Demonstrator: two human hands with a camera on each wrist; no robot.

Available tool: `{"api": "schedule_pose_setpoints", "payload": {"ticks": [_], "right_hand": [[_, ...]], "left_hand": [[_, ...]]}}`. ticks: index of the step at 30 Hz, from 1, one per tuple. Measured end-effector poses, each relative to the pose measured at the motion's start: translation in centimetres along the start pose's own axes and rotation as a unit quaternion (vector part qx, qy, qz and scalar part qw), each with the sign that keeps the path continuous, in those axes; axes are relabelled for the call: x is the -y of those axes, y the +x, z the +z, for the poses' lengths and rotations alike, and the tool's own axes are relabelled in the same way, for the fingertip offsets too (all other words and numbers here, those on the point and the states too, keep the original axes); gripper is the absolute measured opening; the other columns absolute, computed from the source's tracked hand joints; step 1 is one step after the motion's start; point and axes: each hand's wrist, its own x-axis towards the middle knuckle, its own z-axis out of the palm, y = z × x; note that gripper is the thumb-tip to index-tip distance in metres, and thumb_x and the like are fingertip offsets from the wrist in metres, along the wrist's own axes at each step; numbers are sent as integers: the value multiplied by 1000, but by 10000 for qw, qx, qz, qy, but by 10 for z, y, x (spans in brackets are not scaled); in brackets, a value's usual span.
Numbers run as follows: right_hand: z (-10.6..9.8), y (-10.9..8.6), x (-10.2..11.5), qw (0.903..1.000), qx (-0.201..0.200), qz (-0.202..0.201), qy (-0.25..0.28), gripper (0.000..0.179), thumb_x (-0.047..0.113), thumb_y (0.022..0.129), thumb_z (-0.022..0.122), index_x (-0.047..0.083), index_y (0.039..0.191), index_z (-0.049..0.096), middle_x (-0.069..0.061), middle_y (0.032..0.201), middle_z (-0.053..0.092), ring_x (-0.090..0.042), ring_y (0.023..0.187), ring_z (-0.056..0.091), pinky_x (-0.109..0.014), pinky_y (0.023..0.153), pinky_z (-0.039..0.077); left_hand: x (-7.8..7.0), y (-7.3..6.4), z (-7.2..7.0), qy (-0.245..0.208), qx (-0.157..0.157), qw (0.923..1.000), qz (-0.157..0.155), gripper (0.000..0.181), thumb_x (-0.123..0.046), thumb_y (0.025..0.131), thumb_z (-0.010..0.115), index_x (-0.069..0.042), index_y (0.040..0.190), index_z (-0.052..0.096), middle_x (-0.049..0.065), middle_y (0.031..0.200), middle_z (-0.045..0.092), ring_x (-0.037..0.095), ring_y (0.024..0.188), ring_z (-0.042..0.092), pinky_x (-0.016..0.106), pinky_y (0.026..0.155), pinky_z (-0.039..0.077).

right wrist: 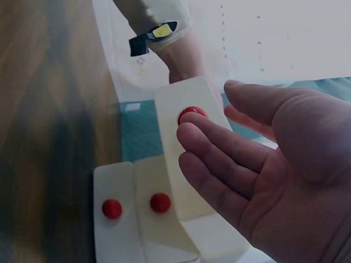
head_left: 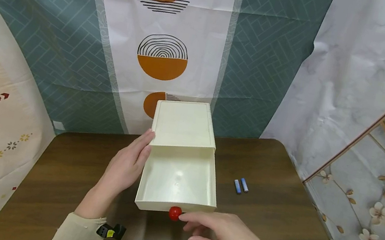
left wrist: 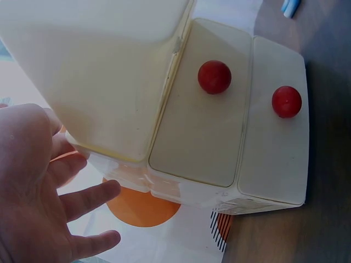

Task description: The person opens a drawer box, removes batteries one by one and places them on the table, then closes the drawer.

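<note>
A small white drawer cabinet (head_left: 184, 126) stands on the table, its top drawer (head_left: 152, 204) pulled far out toward me. My left hand (head_left: 125, 165) rests along the cabinet's left side, its fingers fairly straight. At the drawer's front is a round red knob (head_left: 174, 213). Loosely bent, the fingers of my right hand (head_left: 223, 238) are right beside that knob; whether they touch it is unclear. In the left wrist view, two lower drawers with red knobs (left wrist: 214, 76) are closed under the open one.
Two blue-and-white batteries (head_left: 241, 185) lie on the dark wooden table (head_left: 275, 220), right of the cabinet. A patterned cloth (head_left: 264, 64) hangs behind the table's back edge. More hangings border both sides.
</note>
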Motion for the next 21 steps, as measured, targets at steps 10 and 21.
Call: {"api": "schedule_pose_setpoints", "payload": {"ticks": [10,21], "right_hand": [[16,8,-5,9999,-101,-25,34,52,26,111,71,28,161,57,18,134,73,-1,112,74,-28,90,61],[24,15,-11,9999,-104,-83,-78,48,25,111,72,27,157,60,18,132,74,-1,112,74,-32,93,62]], "left_hand": [[0,1,0,20,1,10000,-5,53,-23,120,50,-12,171,44,4,178,36,37,158,43,63,124,39],[1,2,-3,38,0,10000,33,51,-24,120,49,-11,169,47,4,177,39,36,158,44,61,125,37]]}}
